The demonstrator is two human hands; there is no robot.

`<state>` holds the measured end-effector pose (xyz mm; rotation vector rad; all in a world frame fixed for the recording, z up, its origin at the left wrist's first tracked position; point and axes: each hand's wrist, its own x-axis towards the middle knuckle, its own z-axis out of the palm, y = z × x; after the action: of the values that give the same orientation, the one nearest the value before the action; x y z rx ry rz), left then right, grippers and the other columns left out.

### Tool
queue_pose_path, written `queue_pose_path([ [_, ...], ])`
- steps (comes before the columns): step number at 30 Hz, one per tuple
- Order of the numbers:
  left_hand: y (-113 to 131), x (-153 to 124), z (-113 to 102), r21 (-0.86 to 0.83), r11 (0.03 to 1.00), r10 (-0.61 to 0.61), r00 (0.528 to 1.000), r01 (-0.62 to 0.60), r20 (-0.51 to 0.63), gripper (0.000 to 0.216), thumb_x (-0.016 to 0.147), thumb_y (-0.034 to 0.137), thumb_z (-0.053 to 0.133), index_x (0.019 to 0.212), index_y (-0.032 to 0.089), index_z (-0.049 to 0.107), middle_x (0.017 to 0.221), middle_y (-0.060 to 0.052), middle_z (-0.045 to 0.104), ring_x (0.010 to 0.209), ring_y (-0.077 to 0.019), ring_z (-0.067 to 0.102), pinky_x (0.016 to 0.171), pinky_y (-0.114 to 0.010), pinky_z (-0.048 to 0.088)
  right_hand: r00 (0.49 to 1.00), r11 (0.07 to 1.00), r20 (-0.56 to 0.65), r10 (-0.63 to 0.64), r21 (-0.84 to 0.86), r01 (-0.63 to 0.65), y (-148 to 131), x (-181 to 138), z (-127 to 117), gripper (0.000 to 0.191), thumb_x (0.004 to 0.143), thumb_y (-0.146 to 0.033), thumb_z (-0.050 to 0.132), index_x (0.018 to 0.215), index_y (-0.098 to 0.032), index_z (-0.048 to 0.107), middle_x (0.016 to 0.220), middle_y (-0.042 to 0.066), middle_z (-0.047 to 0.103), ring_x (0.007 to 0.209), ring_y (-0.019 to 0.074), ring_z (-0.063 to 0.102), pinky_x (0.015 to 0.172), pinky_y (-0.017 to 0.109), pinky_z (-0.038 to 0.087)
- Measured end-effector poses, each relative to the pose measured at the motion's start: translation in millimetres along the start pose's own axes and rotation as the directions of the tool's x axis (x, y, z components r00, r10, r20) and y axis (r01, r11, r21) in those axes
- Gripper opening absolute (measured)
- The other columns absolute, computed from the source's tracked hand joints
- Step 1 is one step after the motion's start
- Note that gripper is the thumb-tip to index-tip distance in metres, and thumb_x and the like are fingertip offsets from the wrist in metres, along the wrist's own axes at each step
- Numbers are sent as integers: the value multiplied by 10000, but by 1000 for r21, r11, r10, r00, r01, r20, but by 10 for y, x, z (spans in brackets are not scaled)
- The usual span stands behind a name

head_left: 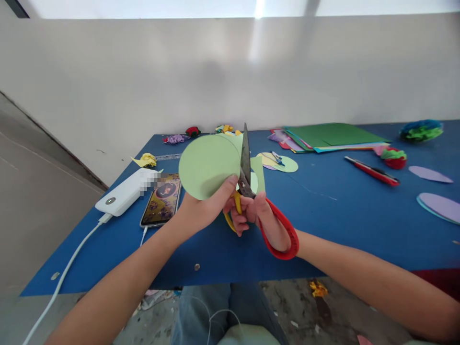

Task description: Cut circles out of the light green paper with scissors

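My left hand (203,208) pinches a light green paper circle (208,165), thumb on its lower right edge, and holds it up above the blue table (341,215). My right hand (260,218) grips scissors (247,177) with one red and one yellow handle loop. Their dark blades point straight up along the circle's right edge. A narrow green paper strip (259,172) hangs just right of the blades.
A white power bank (124,191) with a cable and a phone (161,199) lie at the left. Stacked coloured paper sheets (330,136), a red utility knife (372,170), purple paper ovals (440,206), paper flowers (420,129) and scraps sit further back and right.
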<state>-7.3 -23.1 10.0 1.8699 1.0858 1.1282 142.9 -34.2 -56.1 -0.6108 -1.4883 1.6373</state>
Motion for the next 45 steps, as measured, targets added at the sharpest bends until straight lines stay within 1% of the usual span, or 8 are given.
queue_pose_path([
  [18,-3,2,15,-143,990,-7,1000,6,-9,393,897,262,515,515,183,475,413,44,424,425,-79,408,498,-216,402,993,998,-113,45,-35,-49,-68,-25,16,720,765,-833,335,821,-147,546,604,-66,292,470,66,282,423,218,294],
  [25,-48,-19,21,-213,977,-24,1000,27,17,362,888,376,555,588,178,510,438,44,437,409,-75,412,441,-217,374,990,998,-136,28,-43,-34,-31,-18,-13,710,780,-814,341,823,-141,564,570,-73,299,439,59,290,389,201,283],
  [28,-94,-34,23,-218,976,-22,998,8,-62,395,885,476,543,620,184,527,479,32,457,445,-87,437,460,-226,391,990,998,-135,48,-35,-53,-15,-18,-10,690,799,-797,334,828,-145,556,581,-71,307,448,55,292,398,192,289],
  [31,-106,-22,38,-171,985,-6,972,-36,-237,413,864,489,578,592,183,523,515,18,499,473,-90,467,496,-226,425,992,996,-108,57,-59,-63,-47,-24,7,699,805,-798,309,848,-144,551,592,-65,329,455,56,300,419,199,312],
  [34,-87,-1,45,-122,991,18,944,-61,-330,396,875,421,592,569,176,533,514,12,533,457,-80,467,481,-219,416,999,989,-7,32,-144,-32,-108,-29,12,795,742,-860,262,889,-136,555,687,15,484,558,111,454,459,232,388],
  [36,-77,4,42,-124,990,26,941,-72,-337,396,887,386,580,555,175,528,504,14,528,461,-79,478,478,-213,416,997,982,71,-3,-187,16,-126,-28,-2,804,721,-869,295,947,-143,557,875,106,575,762,187,566,519,258,466],
  [40,-68,-7,27,-133,989,18,947,-63,-320,376,881,358,580,556,179,518,476,25,498,446,-85,482,472,-214,424,987,981,150,-60,-173,86,-105,-29,-39,710,788,-789,385,1128,-183,532,1199,151,543,1113,250,536,802,345,538],
  [45,-29,-26,4,-74,997,9,976,-25,-217,396,893,326,552,531,177,496,470,24,492,449,-80,484,498,-204,441,997,994,72,-28,-101,35,-117,-43,-24,807,770,-843,238,1025,-170,603,1006,124,609,926,236,602,688,317,509],
])
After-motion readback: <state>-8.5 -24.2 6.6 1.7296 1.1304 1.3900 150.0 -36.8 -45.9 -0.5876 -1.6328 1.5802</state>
